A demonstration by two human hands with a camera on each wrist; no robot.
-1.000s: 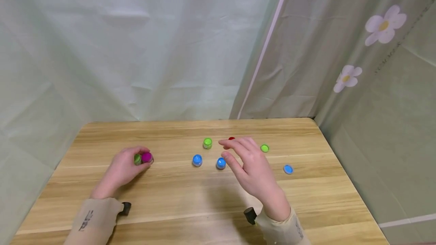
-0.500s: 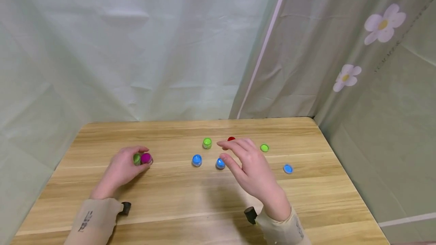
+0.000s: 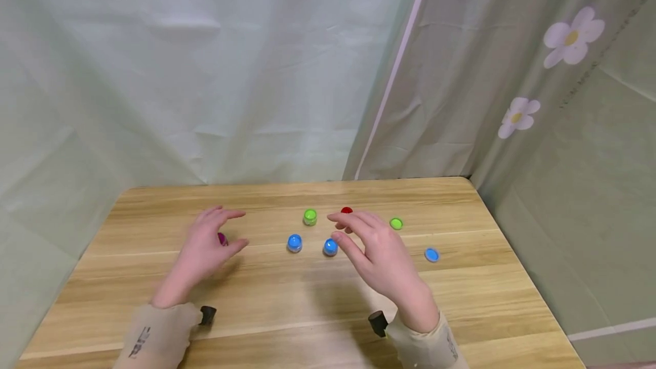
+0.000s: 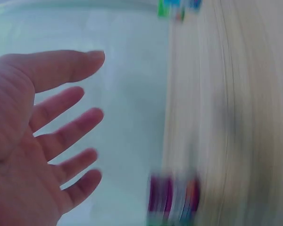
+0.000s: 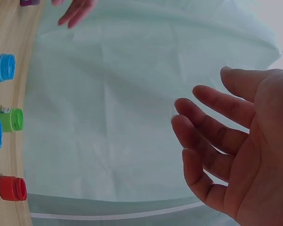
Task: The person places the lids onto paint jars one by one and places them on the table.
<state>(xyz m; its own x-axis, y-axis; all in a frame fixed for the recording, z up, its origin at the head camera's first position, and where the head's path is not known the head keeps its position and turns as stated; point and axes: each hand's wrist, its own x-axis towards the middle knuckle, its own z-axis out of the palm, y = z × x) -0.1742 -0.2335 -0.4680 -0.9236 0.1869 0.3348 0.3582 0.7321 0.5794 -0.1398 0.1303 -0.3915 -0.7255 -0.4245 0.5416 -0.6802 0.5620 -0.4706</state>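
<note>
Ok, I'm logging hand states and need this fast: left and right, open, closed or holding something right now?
Left hand: open, fingers spread, holding nothing.
Right hand: open, fingers loosely bent, holding nothing.

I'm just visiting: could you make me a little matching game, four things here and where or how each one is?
1. left hand
2. red jar
3. blue disc
4. purple jar

A. partly hidden by the right hand in the head view
B. flat on the table, to the right of both hands
C. fingers apart, holding nothing
D. partly hidden by the left hand in the head view

Pairs: 1-C, 2-A, 3-B, 4-D
</note>
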